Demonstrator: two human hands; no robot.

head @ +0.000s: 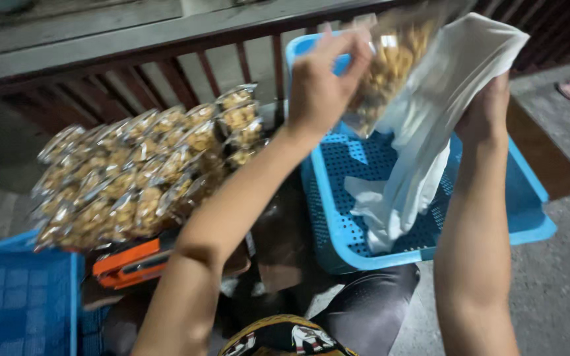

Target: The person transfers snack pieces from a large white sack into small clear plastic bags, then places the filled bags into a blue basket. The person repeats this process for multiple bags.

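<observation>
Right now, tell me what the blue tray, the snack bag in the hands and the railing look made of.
Blue tray: likely moulded plastic, matt, punched with rows of holes.
Snack bag: clear glossy plastic film, since the contents show through and it glints.
Railing: seems reddish-brown painted wood or metal; too blurred to tell.

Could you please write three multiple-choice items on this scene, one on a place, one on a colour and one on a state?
1. Where does the pile of filled snack packets lie?
A. inside the perforated tray
B. to the left of the perforated tray
C. on the railing

2. What colour is the perforated tray?
A. blue
B. red
C. green

3. How is the clear snack bag held?
A. lying flat in the tray
B. hanging from the railing
C. raised above the tray by the left hand

Answers: 1 B, the packets are stacked left of the tray. 2 A, its rim and floor are blue. 3 C, the left hand grips it aloft while the right hand holds a white plastic bag.
</observation>
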